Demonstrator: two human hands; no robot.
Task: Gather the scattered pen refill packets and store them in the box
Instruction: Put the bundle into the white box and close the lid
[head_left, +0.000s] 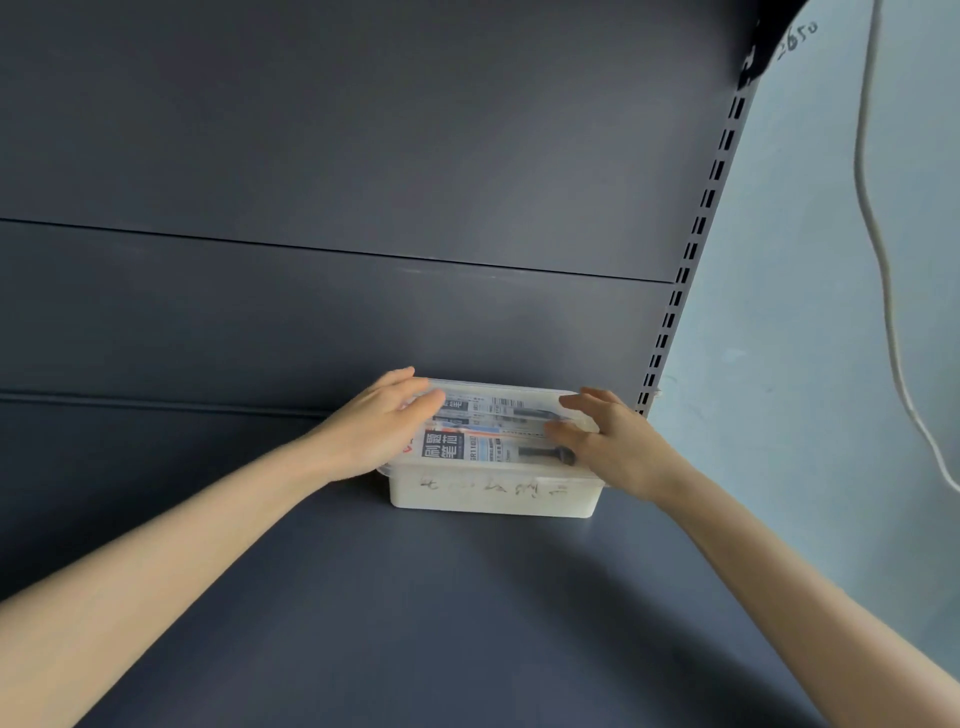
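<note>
Packets (467, 444) look light, slick and bendy; the box (493, 499) looks stiff. My left grip (376, 428) and right grip (618, 447) rest flat-fingered over its ends, clasping nothing; I'd lift by the rim.

The white rectangular plastic box (493, 496) stands on the dark grey metal shelf (415, 623), close before the grey back panel (363, 312). Printed pen refill packets (467, 441) lie inside it. The left hand (379, 426) rests on its left end, the right hand (613, 441) on its right end.
</note>
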